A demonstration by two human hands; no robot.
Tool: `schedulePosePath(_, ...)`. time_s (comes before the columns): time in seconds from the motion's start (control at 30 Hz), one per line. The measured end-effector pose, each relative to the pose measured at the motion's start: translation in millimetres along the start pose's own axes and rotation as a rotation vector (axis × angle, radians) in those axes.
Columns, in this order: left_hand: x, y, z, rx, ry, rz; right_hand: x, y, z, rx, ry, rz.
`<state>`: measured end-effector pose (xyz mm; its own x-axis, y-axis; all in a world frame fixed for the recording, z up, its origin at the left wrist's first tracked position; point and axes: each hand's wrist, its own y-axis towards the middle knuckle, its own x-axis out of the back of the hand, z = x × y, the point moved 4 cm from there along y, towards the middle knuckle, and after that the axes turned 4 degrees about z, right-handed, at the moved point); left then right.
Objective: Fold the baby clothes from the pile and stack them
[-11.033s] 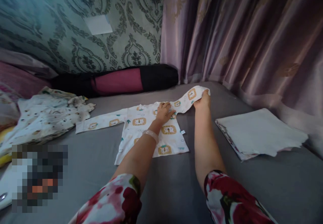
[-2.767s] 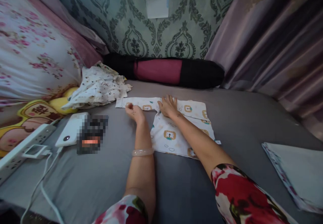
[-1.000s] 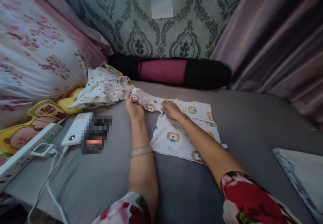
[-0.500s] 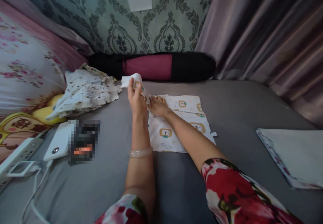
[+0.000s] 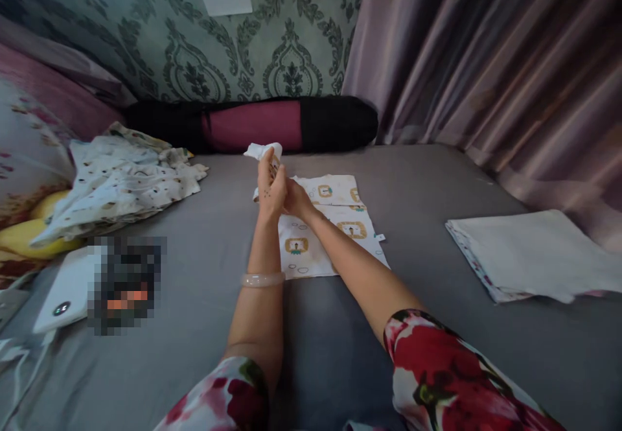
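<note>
A small white long-sleeved shirt [image 5: 323,240] with a lion-face print lies on the grey bed, its right sleeve folded in across the top. My left hand [image 5: 272,188] holds the shirt's left sleeve [image 5: 262,150] raised and bent, the white cuff end standing above the fingers. Close beside it, my right hand [image 5: 299,199] is curled down on the shirt at the left shoulder. Its fingertips are mostly hidden behind my left hand. A small white tag [image 5: 381,237] sticks out at the shirt's right side.
A crumpled pile of spotted clothes [image 5: 126,178] lies left. Nearer are a white power bank [image 5: 68,288] with a cable and a blurred-out dark object [image 5: 129,282]. A folded white stack [image 5: 525,253] lies right. A long black-and-maroon bag [image 5: 255,125] lies along the wall.
The right sleeve, stretched out at first, became folded in. My left hand then took the left sleeve, lifted it and brought it inward, beside my right hand. The view turned left, then back right.
</note>
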<state>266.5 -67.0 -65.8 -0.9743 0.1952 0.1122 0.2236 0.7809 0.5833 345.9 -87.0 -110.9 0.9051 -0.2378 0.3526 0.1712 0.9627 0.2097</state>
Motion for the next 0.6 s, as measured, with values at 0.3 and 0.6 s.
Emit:
schedulePosePath(0.3, -49.0, -23, 9, -0.165, 0.275, 0.398, 47, -40, -30, -0.479, 1.009, -0.25)
schedulePosePath(0.6, -64.8, -46, -7, -0.027, 0.429, 0.691, 61, -51, -27, -0.435, 0.997, -0.164)
